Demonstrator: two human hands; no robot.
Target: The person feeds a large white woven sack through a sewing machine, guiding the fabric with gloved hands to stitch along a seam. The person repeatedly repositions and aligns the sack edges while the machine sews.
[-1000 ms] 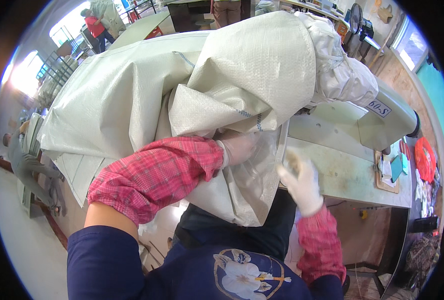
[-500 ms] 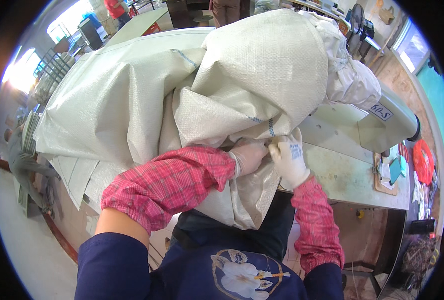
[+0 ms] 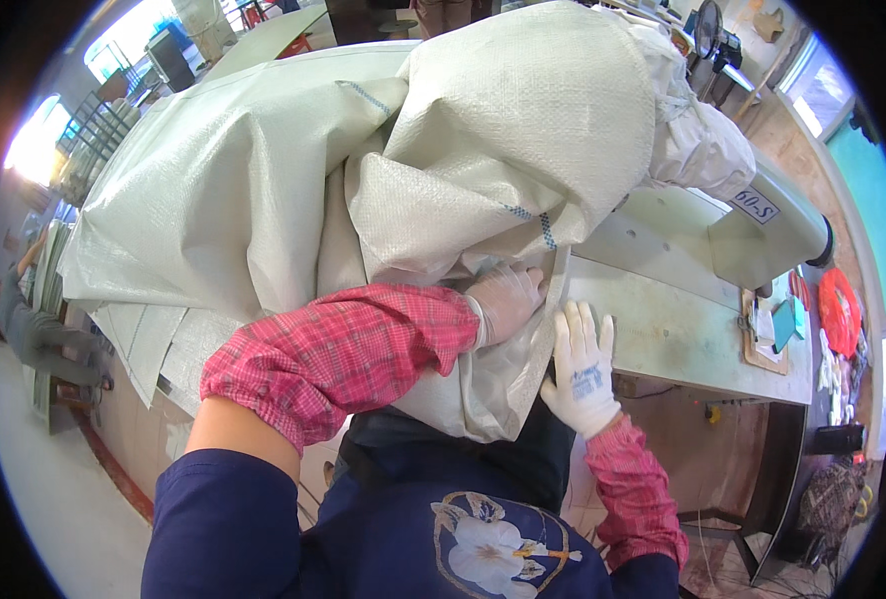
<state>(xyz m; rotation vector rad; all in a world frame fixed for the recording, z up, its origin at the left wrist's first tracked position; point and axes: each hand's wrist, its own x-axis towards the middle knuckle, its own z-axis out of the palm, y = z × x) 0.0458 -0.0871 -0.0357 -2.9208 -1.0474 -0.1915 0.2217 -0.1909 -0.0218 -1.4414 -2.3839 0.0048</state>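
Observation:
A large white woven sack with blue checked marks lies bunched over the work table, its folded edge hanging down toward my lap. My left hand, in a thin whitish glove, is closed on the sack fabric just inside that edge; the fingertips are partly hidden by the folds. My right hand, in a white knitted glove, is open, with fingers stretched out beside the sack's hem at the front edge of the table. Whether its fingertips touch the hem I cannot tell.
A pale green sewing machine stands on the right of the table. Near it lie a small board with a teal item and a red plastic bag. A fan is behind. A person bends at far left.
My right hand has let go of the sack edge beside my left hand, moved down and opened out. My left hand stays on the fabric, and the edge now lies straighter.

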